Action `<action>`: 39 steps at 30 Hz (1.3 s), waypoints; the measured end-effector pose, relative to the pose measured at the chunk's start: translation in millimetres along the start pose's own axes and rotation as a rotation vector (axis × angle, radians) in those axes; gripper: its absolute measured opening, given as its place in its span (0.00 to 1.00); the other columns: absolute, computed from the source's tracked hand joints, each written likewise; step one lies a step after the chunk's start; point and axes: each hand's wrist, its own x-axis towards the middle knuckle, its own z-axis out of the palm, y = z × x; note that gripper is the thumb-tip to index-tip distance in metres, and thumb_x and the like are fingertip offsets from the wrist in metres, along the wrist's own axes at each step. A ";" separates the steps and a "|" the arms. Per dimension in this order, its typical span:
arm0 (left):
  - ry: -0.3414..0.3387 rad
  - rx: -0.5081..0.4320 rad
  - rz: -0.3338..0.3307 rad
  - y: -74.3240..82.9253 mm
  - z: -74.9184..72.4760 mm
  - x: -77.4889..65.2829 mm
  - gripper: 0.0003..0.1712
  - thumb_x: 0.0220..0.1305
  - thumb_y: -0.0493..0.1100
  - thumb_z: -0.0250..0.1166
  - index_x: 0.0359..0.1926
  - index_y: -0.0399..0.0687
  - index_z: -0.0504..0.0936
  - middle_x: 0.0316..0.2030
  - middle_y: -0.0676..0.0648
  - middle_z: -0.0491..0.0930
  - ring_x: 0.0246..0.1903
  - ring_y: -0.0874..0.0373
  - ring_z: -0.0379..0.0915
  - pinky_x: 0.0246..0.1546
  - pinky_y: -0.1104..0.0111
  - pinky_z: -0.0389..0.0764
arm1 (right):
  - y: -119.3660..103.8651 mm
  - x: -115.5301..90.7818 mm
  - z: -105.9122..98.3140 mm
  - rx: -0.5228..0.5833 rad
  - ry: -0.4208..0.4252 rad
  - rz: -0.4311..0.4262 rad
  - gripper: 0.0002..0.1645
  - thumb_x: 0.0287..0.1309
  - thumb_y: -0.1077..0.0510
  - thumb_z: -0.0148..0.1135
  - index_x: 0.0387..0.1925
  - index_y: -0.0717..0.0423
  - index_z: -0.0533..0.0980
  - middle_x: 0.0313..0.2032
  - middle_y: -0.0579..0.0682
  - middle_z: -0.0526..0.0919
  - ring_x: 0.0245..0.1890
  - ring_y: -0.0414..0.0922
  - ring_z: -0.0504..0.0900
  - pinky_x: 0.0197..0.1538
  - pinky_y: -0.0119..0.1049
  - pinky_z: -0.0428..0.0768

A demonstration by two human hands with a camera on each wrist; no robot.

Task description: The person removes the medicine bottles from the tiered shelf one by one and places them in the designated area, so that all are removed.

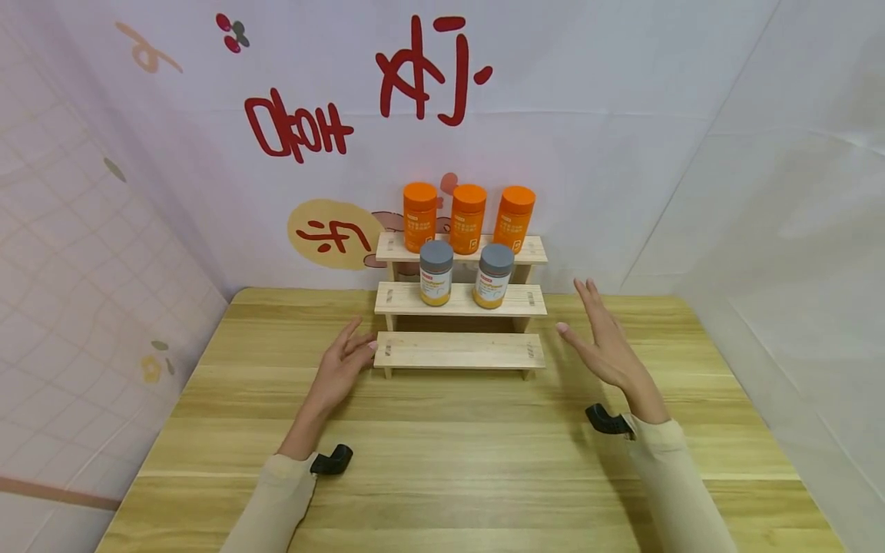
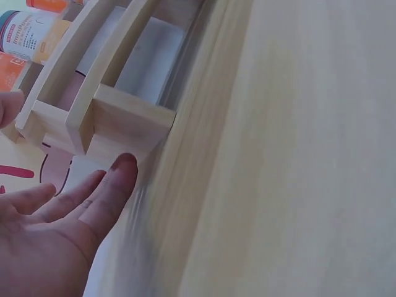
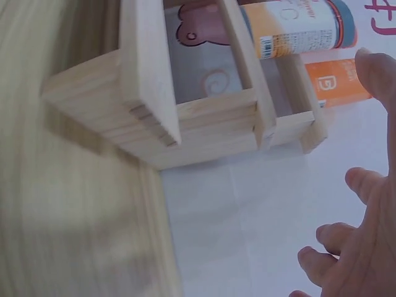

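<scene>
A three-tier wooden step rack point(image 1: 459, 351) stands on the table against the back wall. Three orange bottles point(image 1: 466, 221) with orange lids line its top tier. On the middle tier are two grey-lidded bottles point(image 1: 435, 275) with white and yellow labels; the lowest tier is bare. My left hand point(image 1: 342, 367) is beside the rack's left end, fingers extended, thumb at the lowest board's edge; whether it touches I cannot tell. Off the rack's right side, my right hand point(image 1: 608, 349) is held with fingers spread, apart from the rack and holding nothing.
The wood-grain table point(image 1: 442, 461) extends in front of the rack. A white cloth wall point(image 1: 594, 153) with red writing rises right behind it, and side walls flank the table. Black wrist mounts point(image 1: 332, 459) sit at both sleeve cuffs.
</scene>
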 end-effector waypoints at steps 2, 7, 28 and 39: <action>-0.008 -0.034 -0.019 -0.4 1.6 0.0 0.45 0.75 0.54 0.62 0.83 0.59 0.48 0.71 0.37 0.71 0.65 0.42 0.75 0.63 0.58 0.78 | -3.0 2.2 -0.9 0.032 0.003 -0.007 0.48 0.76 0.42 0.53 0.82 0.27 0.35 0.82 0.46 0.31 0.82 0.62 0.37 0.71 0.79 0.41; 0.009 -0.077 -0.063 -1.9 5.3 1.0 0.42 0.74 0.47 0.64 0.81 0.56 0.55 0.68 0.38 0.73 0.65 0.46 0.73 0.58 0.70 0.77 | -8.4 8.6 1.9 0.094 -0.005 -0.017 0.46 0.77 0.44 0.52 0.81 0.25 0.36 0.83 0.44 0.35 0.83 0.57 0.37 0.77 0.70 0.45; -0.027 -0.450 -0.140 -15.5 11.6 8.3 0.36 0.72 0.31 0.61 0.78 0.41 0.61 0.54 0.50 0.68 0.52 0.65 0.69 0.47 0.80 0.77 | -20.8 32.0 6.8 0.339 0.022 -0.025 0.40 0.80 0.45 0.47 0.82 0.29 0.41 0.81 0.54 0.52 0.79 0.61 0.55 0.76 0.65 0.57; -0.042 -0.453 -0.132 -14.8 13.1 8.3 0.34 0.73 0.30 0.60 0.77 0.41 0.63 0.55 0.50 0.70 0.52 0.65 0.71 0.46 0.79 0.78 | -30.2 52.7 6.9 0.447 0.119 -0.058 0.40 0.77 0.53 0.55 0.82 0.44 0.49 0.76 0.64 0.60 0.75 0.65 0.61 0.75 0.63 0.60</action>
